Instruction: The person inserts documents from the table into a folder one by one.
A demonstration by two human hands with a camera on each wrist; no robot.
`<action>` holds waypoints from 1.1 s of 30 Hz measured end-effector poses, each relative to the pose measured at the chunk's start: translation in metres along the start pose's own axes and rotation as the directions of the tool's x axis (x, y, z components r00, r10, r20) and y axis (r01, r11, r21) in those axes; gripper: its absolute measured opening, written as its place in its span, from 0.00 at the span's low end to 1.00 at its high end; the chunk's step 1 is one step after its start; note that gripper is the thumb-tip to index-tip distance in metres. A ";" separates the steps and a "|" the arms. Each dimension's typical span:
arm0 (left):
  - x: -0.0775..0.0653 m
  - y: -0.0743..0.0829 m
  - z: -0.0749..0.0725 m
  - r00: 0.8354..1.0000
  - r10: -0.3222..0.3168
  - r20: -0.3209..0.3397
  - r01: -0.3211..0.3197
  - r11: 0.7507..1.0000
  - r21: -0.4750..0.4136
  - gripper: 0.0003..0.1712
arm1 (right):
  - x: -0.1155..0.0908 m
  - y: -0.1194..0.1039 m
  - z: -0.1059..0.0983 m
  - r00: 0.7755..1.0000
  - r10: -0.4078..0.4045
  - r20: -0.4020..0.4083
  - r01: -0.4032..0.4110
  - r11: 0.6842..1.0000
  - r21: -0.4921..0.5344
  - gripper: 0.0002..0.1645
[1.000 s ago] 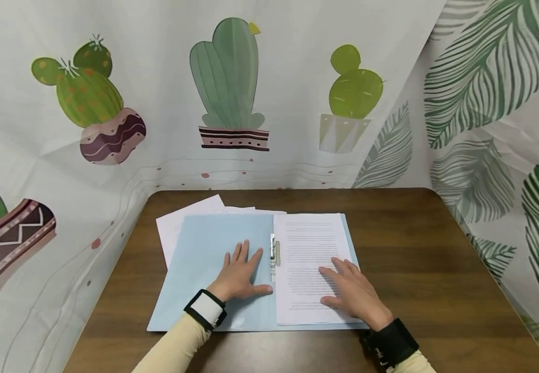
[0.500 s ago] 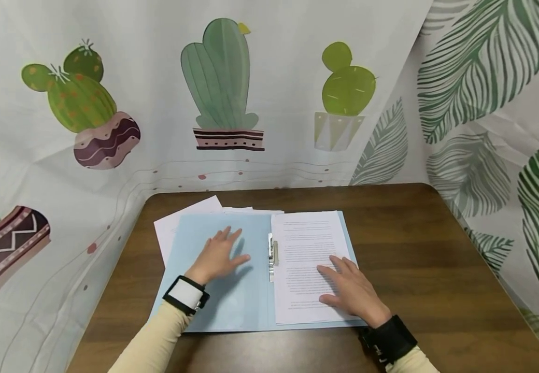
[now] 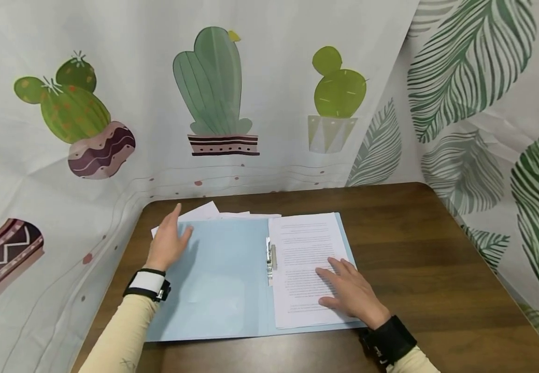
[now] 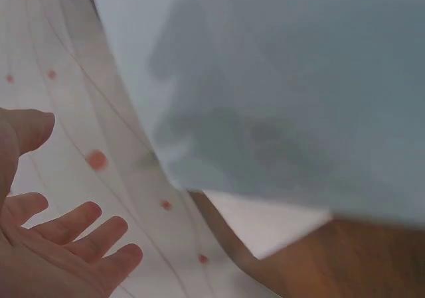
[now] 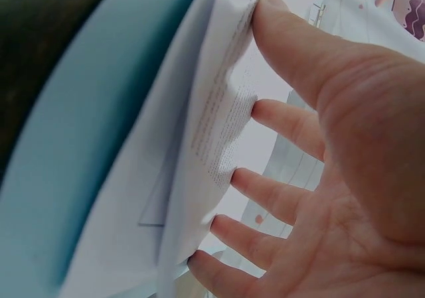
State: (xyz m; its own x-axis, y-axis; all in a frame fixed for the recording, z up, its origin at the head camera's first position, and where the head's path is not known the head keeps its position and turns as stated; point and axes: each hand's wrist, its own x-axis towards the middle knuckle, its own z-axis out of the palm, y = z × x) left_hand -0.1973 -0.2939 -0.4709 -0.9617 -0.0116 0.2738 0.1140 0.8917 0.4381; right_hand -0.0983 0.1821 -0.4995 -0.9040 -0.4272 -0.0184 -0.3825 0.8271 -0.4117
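Note:
A light blue folder lies open on the table, its metal clip at the fold. Printed sheets cover its right side. On these sheets rest the spread fingertips of my right hand; the right wrist view shows thumb and fingers touching the top page. My left hand is raised over the folder's left edge, fingers extended, holding nothing. It casts a shadow on the blue cover in the left wrist view. Loose white papers stick out from behind the folder's far left part, partly hidden.
The brown wooden table extends right of the folder and along its front. A white cloth printed with cacti hangs right behind the table's far edge, and a leaf-patterned cloth stands at the right.
My left hand has lifted off the folder's left cover and moved left to its outer edge. My right hand stays on the sheets. The head view has shifted slightly.

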 end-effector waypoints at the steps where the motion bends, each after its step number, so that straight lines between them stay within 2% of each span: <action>1: 0.001 -0.006 -0.002 1.000 -0.021 0.004 0.021 1.000 0.008 0.42 | 0.000 0.000 0.000 1.000 0.000 0.000 0.000 1.000 0.000 0.40; 5: 0.002 -0.032 -0.008 0.995 -0.098 0.037 0.095 0.994 0.058 0.40 | 0.000 -0.001 0.000 1.000 -0.002 0.000 0.002 1.000 0.001 0.39; 8: 0.005 -0.053 -0.009 0.989 -0.130 0.064 0.123 0.987 0.106 0.37 | 0.000 -0.002 0.000 1.000 0.005 0.001 -0.005 1.000 0.004 0.39; 11: 0.007 -0.069 -0.009 0.982 -0.147 0.117 0.132 0.983 0.130 0.34 | 0.000 -0.002 0.000 1.000 0.016 0.000 -0.016 1.000 0.005 0.40; 14: 0.006 -0.080 -0.006 0.965 -0.171 0.197 0.148 0.981 0.129 0.35 | 0.000 -0.001 0.000 1.000 0.022 0.002 -0.022 1.000 0.003 0.39; 17: 0.006 -0.084 -0.003 0.948 -0.196 0.251 0.169 0.978 0.125 0.37 | 0.001 -0.001 0.001 1.000 0.023 0.003 -0.023 1.000 -0.003 0.40; 22: 0.006 -0.085 0.001 0.938 -0.194 0.288 0.151 0.975 0.163 0.38 | 0.001 -0.002 0.001 1.000 0.023 -0.003 -0.023 1.000 -0.011 0.40; 27: 0.005 -0.089 0.003 0.920 -0.213 0.329 0.155 0.969 0.193 0.39 | 0.002 -0.002 0.002 1.000 0.019 -0.002 -0.019 1.000 -0.016 0.40; 29: 0.005 -0.091 0.005 0.923 -0.214 0.319 0.160 0.969 0.187 0.40 | 0.002 -0.001 0.002 1.000 0.016 -0.004 -0.016 1.000 -0.023 0.40; 33: 0.005 -0.095 0.009 0.942 -0.197 0.271 0.158 0.975 0.159 0.41 | 0.002 0.000 0.002 1.000 0.013 -0.010 -0.014 0.999 -0.033 0.41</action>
State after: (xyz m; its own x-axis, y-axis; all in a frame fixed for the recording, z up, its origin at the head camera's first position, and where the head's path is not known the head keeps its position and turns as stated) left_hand -0.2151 -0.3742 -0.5189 -0.9962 -0.0634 -0.0605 -0.0801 0.9390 0.3343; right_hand -0.0994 0.1807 -0.5019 -0.9109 -0.4124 -0.0149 -0.3762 0.8445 -0.3813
